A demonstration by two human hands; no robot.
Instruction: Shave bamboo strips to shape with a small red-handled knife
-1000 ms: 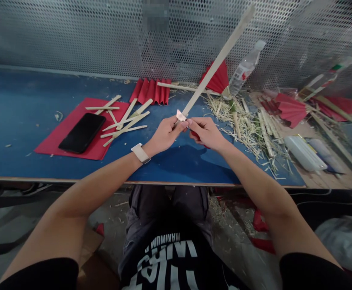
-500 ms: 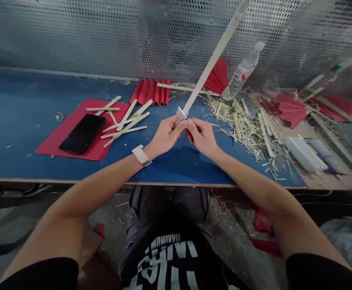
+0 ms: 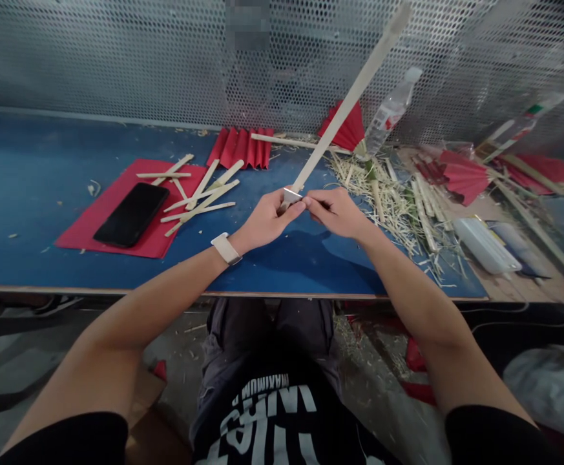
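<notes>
A long pale bamboo strip (image 3: 344,110) slants up to the right from my hands towards the mesh panel. My left hand (image 3: 267,216) is closed round its lower end, thumb on top. Across the strip, just above the left thumb, lies a small flat metal blade (image 3: 292,196). My right hand (image 3: 333,210) pinches the right end of this blade, its fingertips close to the left thumb. Both hands are raised over the blue tabletop (image 3: 282,271). Most of the blade's lower edge and the strip's very end are hidden by fingers.
To the left, a black phone (image 3: 131,214) and short bamboo sticks (image 3: 208,197) lie on red paper (image 3: 88,223). Pleated red paper (image 3: 240,147) is behind. Shavings (image 3: 393,206), a plastic bottle (image 3: 393,110) and a red paper fan (image 3: 463,175) stand or lie at right.
My right hand has moved slightly right and turned, its wrist higher. The blade has tilted flatter across the strip. The strip's top end has shifted a little right.
</notes>
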